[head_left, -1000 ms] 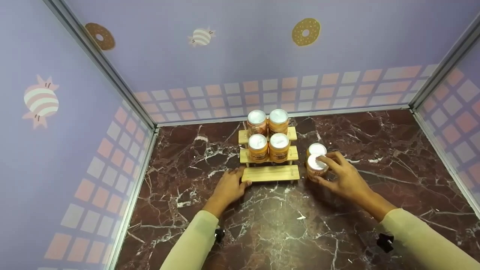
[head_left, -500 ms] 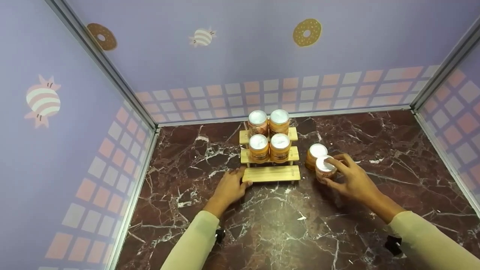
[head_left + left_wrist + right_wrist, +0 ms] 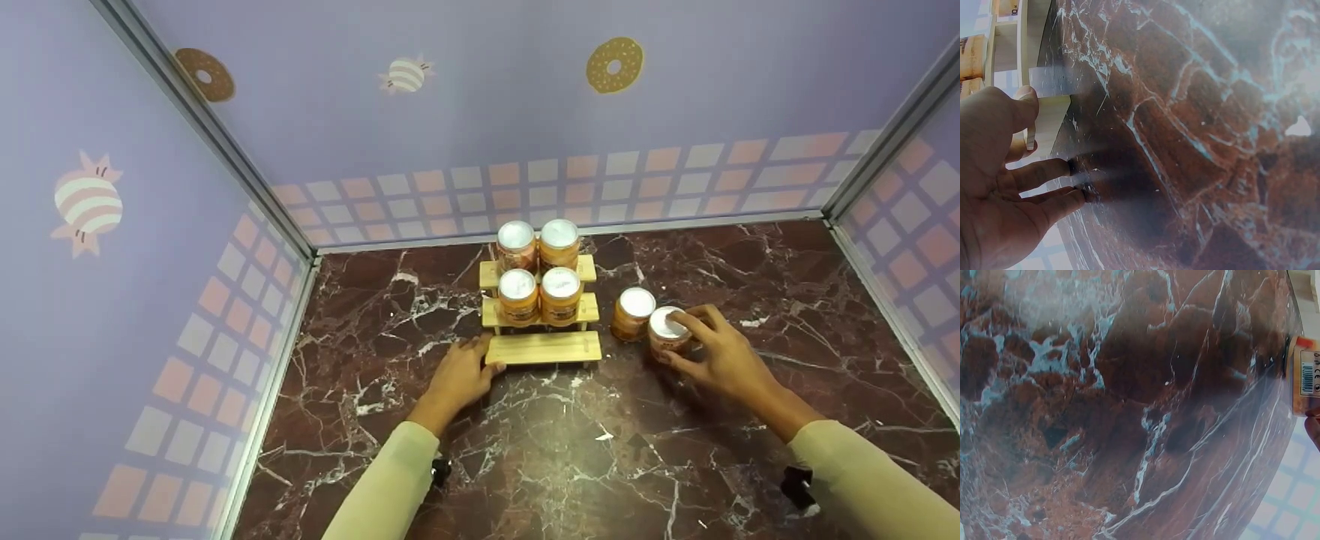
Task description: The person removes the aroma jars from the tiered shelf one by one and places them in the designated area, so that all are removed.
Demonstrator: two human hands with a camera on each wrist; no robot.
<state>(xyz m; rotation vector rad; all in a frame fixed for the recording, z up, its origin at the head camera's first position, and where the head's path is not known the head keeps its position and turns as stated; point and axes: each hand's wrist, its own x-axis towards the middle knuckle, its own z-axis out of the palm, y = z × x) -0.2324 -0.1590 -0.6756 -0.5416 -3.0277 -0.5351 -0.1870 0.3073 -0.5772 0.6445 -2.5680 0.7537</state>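
In the head view, my right hand (image 3: 726, 364) grips an orange jar (image 3: 666, 324) with a white lid, an index finger on the lid and the thumb at its side. That jar's barcode label shows at the right edge of the right wrist view, where only a bit of a finger is visible. Just left of it stands a second white-lidded jar (image 3: 636, 304). My left hand (image 3: 454, 379) pinches the left end of the lowest step of a three-step wooden display rack (image 3: 544, 348). Jars fill the upper steps: two on the top step (image 3: 516, 237), two on the middle step (image 3: 561, 285).
Dark red marbled tabletop (image 3: 540, 450) lies under everything. Lilac panels (image 3: 465, 112) with printed sweets and checks close off the back and both sides. Metal strips (image 3: 202, 112) join them at the corners.
My right hand has slid the gripped jar to the right, and a little nearer, away from the second jar. The left hand and the rack have stayed put.
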